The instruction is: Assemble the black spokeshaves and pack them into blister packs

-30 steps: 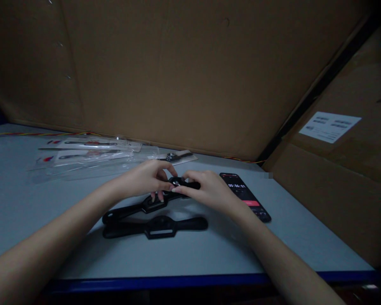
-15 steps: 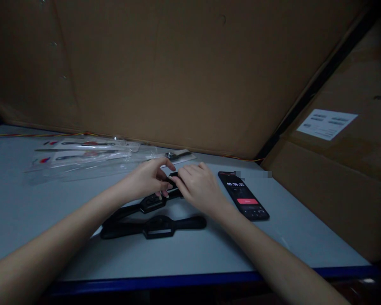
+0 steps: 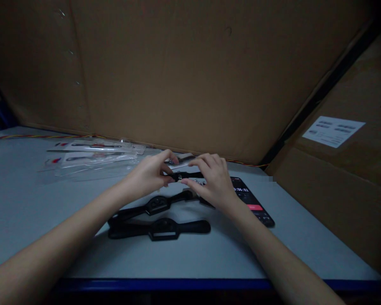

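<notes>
My left hand (image 3: pixel 150 173) and my right hand (image 3: pixel 214 182) meet above the table and pinch a small black watch-strap piece (image 3: pixel 184 174) between their fingertips, held a little above the surface. Below them lie two black watch bands with open case frames: the farther band (image 3: pixel 155 206) runs diagonally, the nearer band (image 3: pixel 158 228) lies flat and parallel to the table edge. Neither hand touches these two bands.
A black phone (image 3: pixel 252 202) showing a timer lies right of my right hand. Clear plastic packets (image 3: pixel 92 159) with parts sit at the back left. The grey table has a blue front edge (image 3: pixel 178 283). Cardboard walls (image 3: pixel 190 76) close the back and right.
Both hands have lifted the small black piece off the bands, up and slightly away from me. The two bands stay on the table.
</notes>
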The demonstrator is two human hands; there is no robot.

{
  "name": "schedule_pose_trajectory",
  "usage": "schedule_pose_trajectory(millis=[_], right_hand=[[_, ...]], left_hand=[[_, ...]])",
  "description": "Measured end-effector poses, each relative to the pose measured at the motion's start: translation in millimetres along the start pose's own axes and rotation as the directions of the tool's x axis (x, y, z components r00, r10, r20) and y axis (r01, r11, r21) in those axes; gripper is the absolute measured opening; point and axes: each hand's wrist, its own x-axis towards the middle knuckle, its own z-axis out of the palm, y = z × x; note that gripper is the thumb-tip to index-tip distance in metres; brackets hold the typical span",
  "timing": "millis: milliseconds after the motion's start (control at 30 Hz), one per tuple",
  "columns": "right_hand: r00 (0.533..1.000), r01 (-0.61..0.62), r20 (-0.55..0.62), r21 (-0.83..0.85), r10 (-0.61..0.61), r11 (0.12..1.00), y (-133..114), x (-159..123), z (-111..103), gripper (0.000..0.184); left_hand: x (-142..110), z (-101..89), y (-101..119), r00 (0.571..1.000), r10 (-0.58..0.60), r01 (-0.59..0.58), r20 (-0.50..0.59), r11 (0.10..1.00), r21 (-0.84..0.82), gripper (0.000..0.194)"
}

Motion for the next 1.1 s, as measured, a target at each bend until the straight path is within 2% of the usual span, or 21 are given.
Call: schedule_pose_trajectory(millis=[67,167,233,300,400,500,567,633,700,733,800,867,967,1100], right_hand=[[0.999,0.008,0.041,0.059,-0.010,0.998,5.8,0.9,-2.5,0.046],[0.958,-0.002,0.280,0.214,-0.059,0.977,10.6,-1.1,-1.1,0.041],[0.923,-0.067,0.383,0.276,-0.046,0.959,11.5,-3.6,1.3,0.034],[0.923,-0.125,0.385,0.288,0.005,0.949,11.8,-5.7,3.4,0.030],[0.942,-0.162,0.329,0.284,0.062,0.945,12.4,-6.8,5.3,0.035],[0.947,-0.215,0.294,0.282,0.129,0.935,14.4,-6.9,7.9,0.045],[0.941,-0.278,0.275,0.294,0.198,0.915,16.8,-7.2,10.8,0.048],[0.929,-0.343,0.260,0.339,0.263,0.876,19.8,-7.9,14.5,0.042],[0.914,-0.397,0.260,0.413,0.311,0.819,22.8,-8.4,18.1,0.036],[0.904,-0.423,0.267,0.455,0.333,0.784,24.0,-8.6,19.7,0.034],[0.881,-0.473,0.296,0.533,0.370,0.701,25.3,-8.3,21.6,0.034],[0.853,-0.521,0.337,0.591,0.399,0.616,24.7,-7.3,21.5,0.036],[0.823,-0.565,0.391,0.639,0.411,0.522,21.4,-4.6,18.3,0.038],[0.836,-0.547,0.425,0.689,0.347,0.474,16.8,-1.8,12.2,0.039]], left_hand=[[-2.2,-5.2,3.1,0.994,0.111,-0.104,-0.016,0.962,0.254,0.032],[-5.9,-5.4,6.7,0.962,0.259,-0.264,0.090,0.789,0.555,0.027],[-7.1,-3.4,7.6,0.922,0.346,-0.375,0.174,0.687,0.623,0.028],[-6.3,-2.9,8.0,0.899,0.392,-0.418,0.193,0.642,0.643,0.031],[-2.5,-10.5,6.4,0.920,0.371,-0.353,0.124,0.651,0.672,0.031],[0.3,-31.5,-5.4,0.956,0.286,-0.239,0.060,0.647,0.724,0.039],[-1.2,-50.5,-21.4,0.987,0.163,-0.099,-0.004,0.621,0.777,0.052],[-5.6,-69.0,-41.3,0.997,-0.026,0.076,-0.075,0.595,0.800,0.069],[-11.5,-83.3,-59.8,0.964,-0.230,0.248,-0.134,0.595,0.765,0.082],[-14.4,-88.3,-67.1,0.951,-0.274,0.288,-0.142,0.621,0.729,0.082],[-18.9,-93.9,-76.5,0.945,-0.294,0.314,-0.144,0.688,0.654,0.075],[-20.8,-95.5,-79.9,0.954,-0.271,0.291,-0.127,0.742,0.604,0.064],[-19.5,-96.2,-78.7,0.972,-0.212,0.233,-0.105,0.772,0.592,0.050],[-14.6,-100.6,-70.2,0.965,-0.222,0.261,-0.140,0.760,0.595,0.047]])
